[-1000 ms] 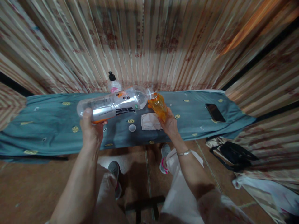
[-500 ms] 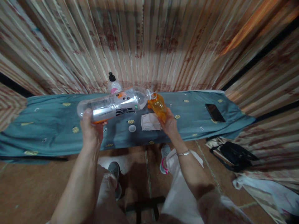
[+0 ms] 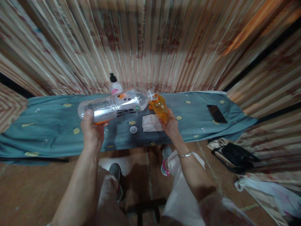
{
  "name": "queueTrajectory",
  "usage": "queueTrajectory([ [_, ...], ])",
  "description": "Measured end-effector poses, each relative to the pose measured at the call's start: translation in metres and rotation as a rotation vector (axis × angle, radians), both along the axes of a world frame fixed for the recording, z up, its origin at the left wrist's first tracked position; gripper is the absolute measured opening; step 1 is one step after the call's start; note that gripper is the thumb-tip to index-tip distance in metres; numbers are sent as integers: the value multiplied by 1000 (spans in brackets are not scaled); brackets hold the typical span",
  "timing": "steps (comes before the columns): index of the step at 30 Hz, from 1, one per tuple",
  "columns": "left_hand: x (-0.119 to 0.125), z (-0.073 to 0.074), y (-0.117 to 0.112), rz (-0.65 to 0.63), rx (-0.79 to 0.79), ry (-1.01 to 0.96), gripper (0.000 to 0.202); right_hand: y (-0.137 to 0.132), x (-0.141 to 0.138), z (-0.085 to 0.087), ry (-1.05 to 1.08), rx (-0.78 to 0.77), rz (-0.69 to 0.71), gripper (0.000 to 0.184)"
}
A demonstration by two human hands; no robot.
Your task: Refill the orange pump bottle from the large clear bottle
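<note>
My left hand (image 3: 92, 131) is closed round the base end of a large clear plastic bottle (image 3: 115, 105), held almost level above the table with its open mouth pointing right. My right hand (image 3: 171, 125) grips a small orange container (image 3: 160, 107), tilted, its top right against the bottle's mouth. Below them on the blue cloth lie a white bottle cap (image 3: 133, 129) and a folded white cloth (image 3: 150, 122).
A table covered in blue patterned cloth (image 3: 47, 125) stands against a striped curtain. A small bottle with a black cap (image 3: 114, 84) stands at the back. A dark phone (image 3: 216, 113) lies at the right. A black bag (image 3: 236, 157) sits on the floor at the right.
</note>
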State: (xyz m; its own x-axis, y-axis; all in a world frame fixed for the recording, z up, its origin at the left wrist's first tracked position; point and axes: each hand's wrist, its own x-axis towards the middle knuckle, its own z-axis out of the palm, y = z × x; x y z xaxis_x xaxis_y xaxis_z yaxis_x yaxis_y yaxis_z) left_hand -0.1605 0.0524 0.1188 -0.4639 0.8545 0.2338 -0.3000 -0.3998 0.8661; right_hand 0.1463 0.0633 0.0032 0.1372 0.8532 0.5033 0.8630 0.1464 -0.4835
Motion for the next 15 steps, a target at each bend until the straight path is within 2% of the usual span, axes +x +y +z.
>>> queueTrajectory([
  [15,0,0,0,0,-8,-8,55,0,0,2,-22,-24,4,64],
])
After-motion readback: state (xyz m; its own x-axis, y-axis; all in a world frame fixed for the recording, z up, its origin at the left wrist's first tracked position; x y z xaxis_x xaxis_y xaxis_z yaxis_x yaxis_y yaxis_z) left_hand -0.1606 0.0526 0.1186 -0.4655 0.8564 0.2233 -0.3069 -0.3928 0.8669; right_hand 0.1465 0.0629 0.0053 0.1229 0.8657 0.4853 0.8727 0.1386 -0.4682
